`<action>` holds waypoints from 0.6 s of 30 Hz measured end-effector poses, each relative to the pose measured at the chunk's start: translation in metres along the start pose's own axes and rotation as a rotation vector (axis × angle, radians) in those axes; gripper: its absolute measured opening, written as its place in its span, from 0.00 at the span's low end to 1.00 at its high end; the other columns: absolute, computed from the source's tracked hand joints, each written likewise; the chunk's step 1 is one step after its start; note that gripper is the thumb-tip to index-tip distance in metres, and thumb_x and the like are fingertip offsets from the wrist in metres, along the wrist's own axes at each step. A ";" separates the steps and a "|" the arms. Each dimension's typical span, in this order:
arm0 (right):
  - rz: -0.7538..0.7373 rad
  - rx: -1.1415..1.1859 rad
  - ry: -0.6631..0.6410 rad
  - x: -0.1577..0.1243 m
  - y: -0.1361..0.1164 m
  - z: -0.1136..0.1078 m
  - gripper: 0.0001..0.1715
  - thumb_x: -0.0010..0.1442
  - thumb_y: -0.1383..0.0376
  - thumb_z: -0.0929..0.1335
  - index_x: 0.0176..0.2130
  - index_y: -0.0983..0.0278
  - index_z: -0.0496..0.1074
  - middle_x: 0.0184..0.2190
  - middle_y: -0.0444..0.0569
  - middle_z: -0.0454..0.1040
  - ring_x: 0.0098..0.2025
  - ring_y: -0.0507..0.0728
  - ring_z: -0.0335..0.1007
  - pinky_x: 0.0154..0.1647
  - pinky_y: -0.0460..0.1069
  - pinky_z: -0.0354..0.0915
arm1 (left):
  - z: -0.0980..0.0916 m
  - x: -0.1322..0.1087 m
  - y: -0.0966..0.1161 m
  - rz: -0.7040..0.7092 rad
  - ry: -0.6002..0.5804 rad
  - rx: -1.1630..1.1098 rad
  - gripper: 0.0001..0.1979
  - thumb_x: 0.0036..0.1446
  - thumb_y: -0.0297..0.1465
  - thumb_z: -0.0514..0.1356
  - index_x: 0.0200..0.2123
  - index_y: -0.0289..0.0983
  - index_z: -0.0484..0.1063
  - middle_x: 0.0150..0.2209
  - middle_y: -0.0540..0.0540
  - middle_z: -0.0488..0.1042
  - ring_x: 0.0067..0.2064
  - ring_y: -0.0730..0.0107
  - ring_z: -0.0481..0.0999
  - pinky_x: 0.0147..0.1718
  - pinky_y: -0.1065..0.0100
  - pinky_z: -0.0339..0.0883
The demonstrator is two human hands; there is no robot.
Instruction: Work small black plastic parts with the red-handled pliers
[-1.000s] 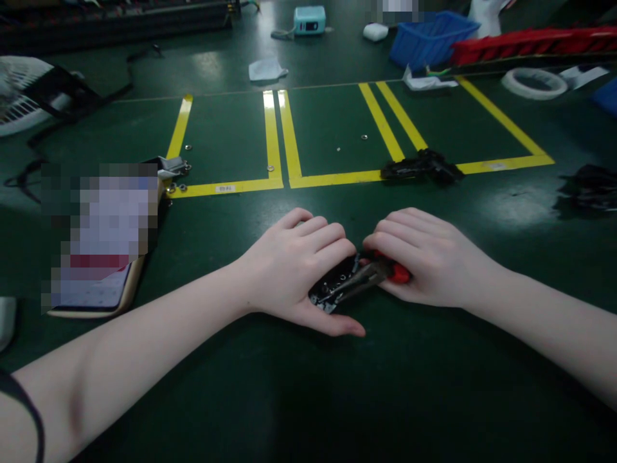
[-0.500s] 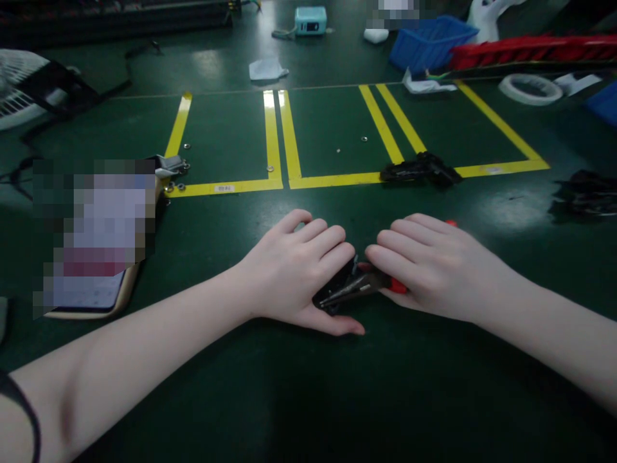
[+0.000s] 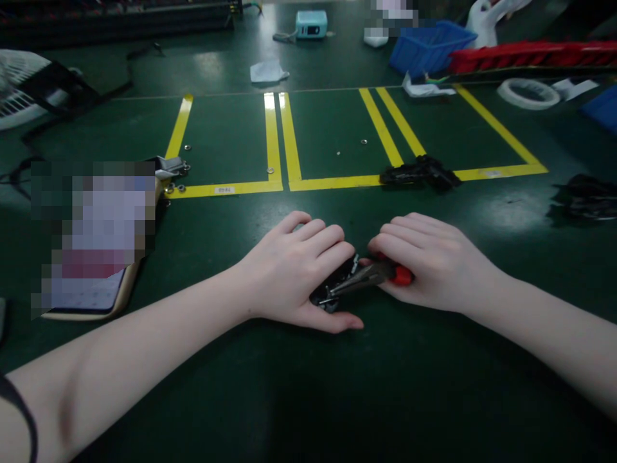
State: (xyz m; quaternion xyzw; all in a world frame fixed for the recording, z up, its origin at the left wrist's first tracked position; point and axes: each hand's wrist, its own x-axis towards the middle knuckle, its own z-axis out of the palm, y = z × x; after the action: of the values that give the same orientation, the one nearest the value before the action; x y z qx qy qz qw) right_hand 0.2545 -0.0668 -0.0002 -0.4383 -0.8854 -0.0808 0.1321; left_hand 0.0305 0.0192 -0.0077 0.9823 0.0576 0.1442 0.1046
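My right hand [image 3: 429, 260] is closed around the red handles of a pair of pliers [image 3: 367, 276], whose dark metal jaws point left. Under the curled fingers of my left hand [image 3: 299, 270] is a small black part [image 3: 343, 270], mostly hidden by the palm. The thumb of that hand sticks out below the part. The tips of the pliers reach the near side of the black part; exactly what they touch is hard to see. Another black part [image 3: 421, 172] lies beyond the hands on the yellow tape line.
A phone [image 3: 103, 296] rests at the left beside several small metal rings [image 3: 182, 188]. Yellow tape [image 3: 250, 188] marks out the green table. Toward the back are a blue bin [image 3: 429, 48], a tape roll [image 3: 527, 94], a red strip [image 3: 535, 56] and a light-blue device [image 3: 311, 24]. Dark pieces [image 3: 590, 196] lie far right.
My right hand has turned slightly, and more of a red plier handle shows below its fingers. The pliers have shifted a little against the black part. My left hand has barely moved.
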 end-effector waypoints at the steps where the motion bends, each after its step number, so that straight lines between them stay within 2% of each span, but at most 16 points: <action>1: 0.004 -0.007 0.008 0.000 0.001 0.000 0.07 0.62 0.66 0.64 0.31 0.64 0.68 0.27 0.49 0.72 0.28 0.55 0.66 0.28 0.50 0.61 | 0.000 0.000 0.000 -0.003 0.000 -0.014 0.35 0.59 0.60 0.52 0.49 0.34 0.72 0.47 0.40 0.76 0.46 0.55 0.73 0.51 0.55 0.61; 6: 0.075 0.033 0.024 -0.001 0.007 0.001 0.03 0.60 0.64 0.66 0.35 0.62 0.68 0.29 0.50 0.74 0.31 0.58 0.70 0.31 0.52 0.64 | -0.001 0.000 -0.003 0.037 -0.019 -0.085 0.34 0.60 0.57 0.53 0.52 0.33 0.71 0.49 0.40 0.75 0.48 0.56 0.73 0.52 0.56 0.60; 14: 0.099 0.051 0.070 -0.008 0.015 0.011 0.08 0.60 0.61 0.66 0.40 0.61 0.68 0.33 0.50 0.75 0.37 0.61 0.72 0.37 0.55 0.67 | -0.002 0.000 -0.004 0.056 -0.095 -0.076 0.27 0.64 0.47 0.56 0.57 0.33 0.67 0.55 0.37 0.70 0.53 0.54 0.70 0.52 0.56 0.63; 18: 0.168 0.089 0.087 -0.009 0.018 0.008 0.09 0.60 0.61 0.67 0.41 0.60 0.69 0.35 0.51 0.76 0.38 0.62 0.73 0.37 0.56 0.67 | -0.001 -0.001 -0.004 0.040 -0.062 -0.080 0.25 0.64 0.42 0.57 0.59 0.33 0.64 0.58 0.37 0.68 0.55 0.55 0.69 0.53 0.57 0.63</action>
State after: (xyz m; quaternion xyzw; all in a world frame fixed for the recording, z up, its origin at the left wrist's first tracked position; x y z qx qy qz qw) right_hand 0.2725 -0.0606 -0.0097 -0.5010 -0.8415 -0.0490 0.1960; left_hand 0.0288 0.0227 -0.0081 0.9823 0.0287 0.1181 0.1424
